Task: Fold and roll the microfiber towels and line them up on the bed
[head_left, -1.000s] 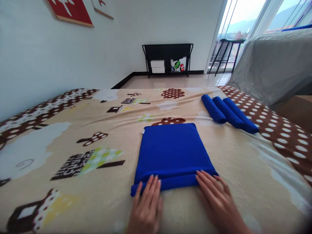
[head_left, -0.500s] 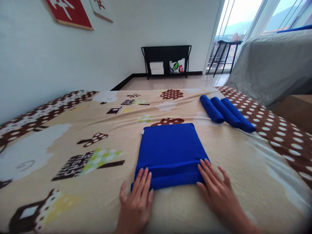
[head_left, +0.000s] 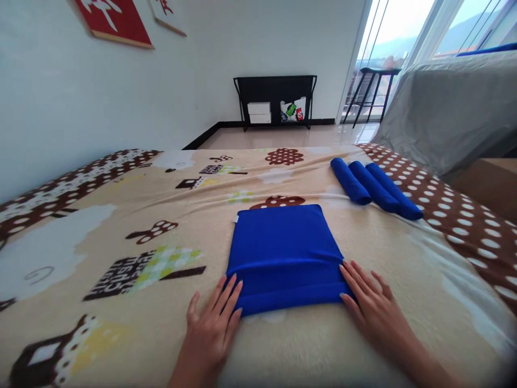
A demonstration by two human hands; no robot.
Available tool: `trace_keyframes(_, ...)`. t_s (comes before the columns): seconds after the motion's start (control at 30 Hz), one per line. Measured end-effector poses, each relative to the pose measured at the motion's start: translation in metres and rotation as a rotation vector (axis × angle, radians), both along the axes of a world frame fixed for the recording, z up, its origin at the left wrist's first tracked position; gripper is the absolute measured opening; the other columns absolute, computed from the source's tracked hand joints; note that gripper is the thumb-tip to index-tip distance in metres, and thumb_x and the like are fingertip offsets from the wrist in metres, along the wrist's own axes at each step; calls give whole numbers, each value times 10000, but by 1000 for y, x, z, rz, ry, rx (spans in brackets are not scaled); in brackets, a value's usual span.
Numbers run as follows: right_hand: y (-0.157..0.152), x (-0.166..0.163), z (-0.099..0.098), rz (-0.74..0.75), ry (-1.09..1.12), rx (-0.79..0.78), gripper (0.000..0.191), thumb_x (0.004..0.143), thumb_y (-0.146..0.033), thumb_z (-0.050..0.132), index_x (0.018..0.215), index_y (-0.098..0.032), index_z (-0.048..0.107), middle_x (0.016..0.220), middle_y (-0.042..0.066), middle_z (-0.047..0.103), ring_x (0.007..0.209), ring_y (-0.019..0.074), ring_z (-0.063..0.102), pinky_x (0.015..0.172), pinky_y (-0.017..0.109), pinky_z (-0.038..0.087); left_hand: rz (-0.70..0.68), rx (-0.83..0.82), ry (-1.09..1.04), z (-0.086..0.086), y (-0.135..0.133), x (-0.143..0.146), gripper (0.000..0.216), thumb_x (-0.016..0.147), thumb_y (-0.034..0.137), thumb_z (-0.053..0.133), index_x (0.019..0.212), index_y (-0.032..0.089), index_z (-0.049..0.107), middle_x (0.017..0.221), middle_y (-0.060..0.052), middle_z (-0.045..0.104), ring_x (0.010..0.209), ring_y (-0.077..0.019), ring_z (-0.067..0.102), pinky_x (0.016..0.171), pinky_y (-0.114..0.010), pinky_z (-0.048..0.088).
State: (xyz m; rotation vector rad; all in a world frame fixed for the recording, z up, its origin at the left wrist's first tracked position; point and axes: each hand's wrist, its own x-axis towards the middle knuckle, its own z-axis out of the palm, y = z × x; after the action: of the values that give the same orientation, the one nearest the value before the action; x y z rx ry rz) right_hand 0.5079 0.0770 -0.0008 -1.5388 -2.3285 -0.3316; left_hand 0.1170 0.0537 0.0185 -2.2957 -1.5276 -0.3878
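A blue cloth (head_left: pixel 285 242) lies flat in front of me, with a white tag at its far left corner. Its near edge is folded over, and a shallow wrinkle crosses it above the fold. My left hand (head_left: pixel 214 323) rests with fingers stretched out, their tips on the cloth's near left corner. Across from it, my right hand (head_left: pixel 374 304) lies with extended fingers touching the cloth's right edge near the fold. Neither hand grips the cloth.
Three rolled blue cloths (head_left: pixel 375 186) lie side by side at the far right of the patterned blanket (head_left: pixel 169 205). Beyond the bed stand a black rack (head_left: pixel 275 89), a dark stool (head_left: pixel 375 81) and a grey covered piece of furniture (head_left: pixel 456 97). A cardboard box (head_left: pixel 488 183) is at right.
Both hands have slid outward, the left one to the left and the right one to the right, toward the cloth's side edges. The folded near edge looks flatter and wider.
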Motion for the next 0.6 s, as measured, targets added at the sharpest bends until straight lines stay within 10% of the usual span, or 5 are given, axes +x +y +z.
trace_keyframes(0.37,-11,-99,26,314,25,-117,564,981,-266,420,1523,-164,298,1565,46,292,1446,207,294,1112,407,386,-222,-63,-1,6,1,99,591,941,192,424,1512,120,291,1528,-93,417,1413,-214,383,1115,-376,342)
trace_keyframes(0.6,1,-27,12,207,-41,-201,659,1002,-397,400,1567,-230,106,1587,22,236,1455,184,271,1148,435,320,-114,-115,66,2,7,38,621,962,417,468,1524,238,274,1537,-44,410,1399,-191,401,1150,-379,258)
